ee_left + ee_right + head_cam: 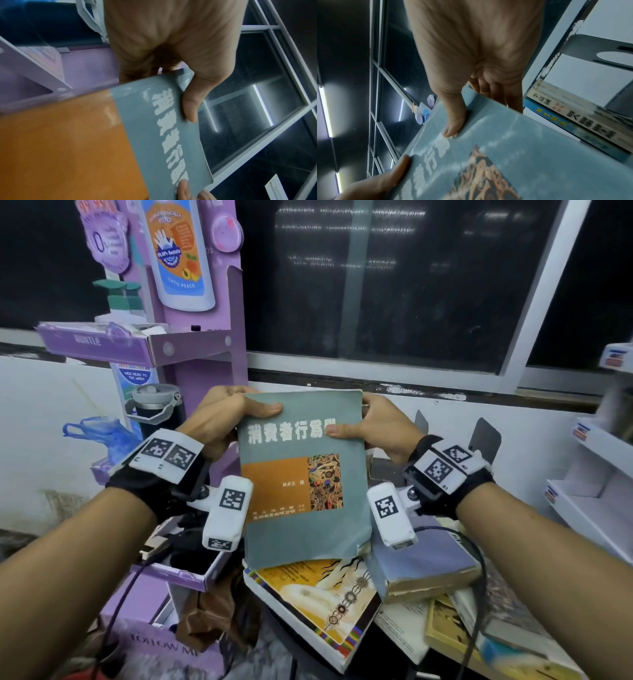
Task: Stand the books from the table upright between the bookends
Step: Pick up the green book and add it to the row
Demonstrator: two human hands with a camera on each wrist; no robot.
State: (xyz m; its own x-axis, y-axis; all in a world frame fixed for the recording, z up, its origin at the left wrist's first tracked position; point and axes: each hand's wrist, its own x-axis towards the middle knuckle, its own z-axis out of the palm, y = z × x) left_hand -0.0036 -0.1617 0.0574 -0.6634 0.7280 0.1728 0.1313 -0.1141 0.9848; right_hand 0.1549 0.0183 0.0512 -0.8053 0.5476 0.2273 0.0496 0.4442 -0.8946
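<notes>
A grey-green book [301, 474] with white Chinese title and an orange panel is held up in the air, cover toward me. My left hand [236, 412] pinches its top left corner, thumb on the cover. My right hand [370, 426] pinches the top right edge, thumb over the title. The same book [154, 135] fills the left wrist view, and the book [513, 155] also fills the right wrist view. Two dark metal bookends [484, 440] stand behind my right hand. Several books [318, 601] lie in a loose pile on the table below.
A purple cardboard display stand [191, 344] rises at the left, with a black bottle [154, 405] and a blue plastic bag [99, 433] beside it. White shelves [589, 474] stand at the right. A dark window [394, 285] runs behind. Two book spines [573, 119] lie beside my right hand.
</notes>
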